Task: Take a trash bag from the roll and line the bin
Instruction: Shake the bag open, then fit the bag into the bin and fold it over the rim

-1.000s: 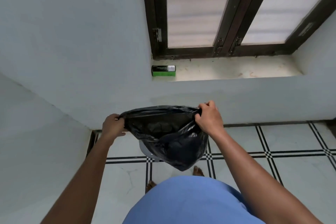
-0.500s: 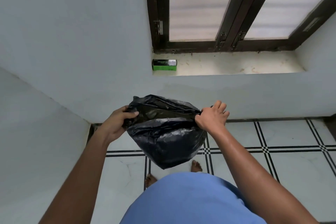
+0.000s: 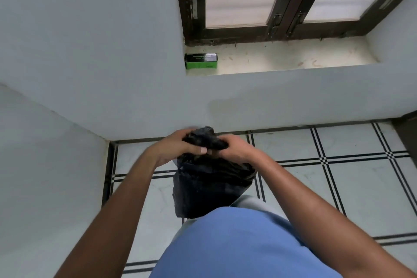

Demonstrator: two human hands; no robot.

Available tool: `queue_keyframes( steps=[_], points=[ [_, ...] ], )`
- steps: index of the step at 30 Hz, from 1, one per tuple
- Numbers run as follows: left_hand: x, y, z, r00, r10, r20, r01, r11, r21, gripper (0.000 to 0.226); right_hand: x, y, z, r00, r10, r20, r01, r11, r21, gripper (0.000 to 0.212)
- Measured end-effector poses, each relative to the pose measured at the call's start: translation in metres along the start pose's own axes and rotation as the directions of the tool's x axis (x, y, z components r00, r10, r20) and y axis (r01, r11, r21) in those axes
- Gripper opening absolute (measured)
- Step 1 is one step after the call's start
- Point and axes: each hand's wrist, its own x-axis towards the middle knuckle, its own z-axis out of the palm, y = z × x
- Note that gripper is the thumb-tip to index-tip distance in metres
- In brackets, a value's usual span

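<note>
The left hand [image 3: 178, 145] and right hand [image 3: 234, 150], spread apart half a second ago with the bag's mouth stretched open between them, now meet, almost touching. Both sets of fingers are curled tight around the gathered top of the black trash bag [image 3: 209, 185], which hangs bunched and narrow in front of the blue shirt [image 3: 237, 244], above the tiled floor [image 3: 338, 183]. The green box [image 3: 201, 60] sits at the left end of the window sill [image 3: 293, 58], as before; its label print is too small to read.
</note>
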Motion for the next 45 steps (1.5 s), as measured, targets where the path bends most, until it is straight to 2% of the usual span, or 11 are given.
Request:
queue_keyframes(
  steps=[1,3,5,8,12,15,22,30,34,39,45],
  points=[
    [0.005,-0.012,0.006,0.999,-0.054,0.010,0.051,0.983,0.174,0.046,-0.003,0.011,0.004,0.999,0.029,0.028,-0.028,0.999,-0.029,0.012],
    [0.011,-0.042,0.018,0.970,-0.241,-0.018,0.217,0.837,0.502,0.036,-0.013,0.037,0.015,0.990,0.104,0.097,-0.094,0.991,-0.100,0.005],
    [0.009,-0.071,0.035,0.911,-0.404,-0.080,0.362,0.693,0.624,0.033,-0.028,0.060,0.023,0.972,0.159,0.172,-0.137,0.981,-0.135,0.015],
    [-0.002,-0.102,0.064,0.877,-0.474,-0.073,0.445,0.747,0.495,0.026,-0.052,0.087,0.040,0.942,0.190,0.276,-0.165,0.980,-0.111,0.018],
    [-0.014,-0.121,0.082,0.932,-0.317,-0.176,0.354,0.900,0.253,0.013,-0.062,0.104,0.059,0.920,0.244,0.307,-0.210,0.968,-0.139,0.025],
    [-0.016,-0.118,0.089,0.939,-0.244,-0.244,0.291,0.939,0.183,0.005,-0.060,0.111,0.063,0.912,0.263,0.315,-0.231,0.963,-0.135,0.028],
    [-0.003,-0.111,0.083,0.929,-0.267,-0.257,0.317,0.932,0.177,0.014,-0.043,0.115,0.053,0.937,0.269,0.225,-0.252,0.962,-0.101,0.008],
    [0.005,-0.103,0.065,0.914,-0.306,-0.266,0.357,0.919,0.167,0.017,-0.017,0.118,0.053,0.929,0.318,0.189,-0.303,0.947,-0.108,0.020],
    [0.008,-0.100,0.067,0.881,-0.400,-0.254,0.426,0.903,0.055,0.020,-0.005,0.113,0.052,0.926,0.341,0.162,-0.317,0.935,-0.157,0.034],
    [0.011,-0.111,0.063,0.855,-0.471,-0.217,0.436,0.879,-0.192,0.021,0.012,0.101,0.055,0.918,0.343,0.199,-0.335,0.939,-0.077,0.036],
    [0.015,-0.129,0.044,0.836,-0.448,-0.316,0.407,0.894,-0.188,0.030,0.035,0.093,0.066,0.922,0.318,0.222,-0.318,0.947,-0.037,0.039]
  ],
)
